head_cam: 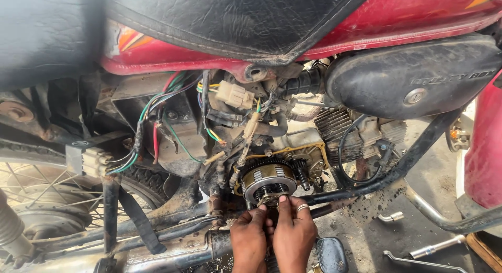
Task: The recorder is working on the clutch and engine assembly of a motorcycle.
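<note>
Bright daylight falls across a grey concrete floor (418, 200) seen toward four o'clock, gritty and stained dark with oil (374, 207) near the middle. A short chrome pipe piece (391, 216) lies on it. Further toward five o'clock rest a long metal socket tool (436, 247) and a thin bent rod (418, 262). A wooden edge (483, 250) shows at the lower right corner. No walls or windows are in view.

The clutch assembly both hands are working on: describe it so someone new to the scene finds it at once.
Start at the red motorcycle and look below its black seat to the open engine side. The clutch assembly is the round metal drum there, just above the left hand and right hand. Only it has a toothed gear ring around its rim.
</note>
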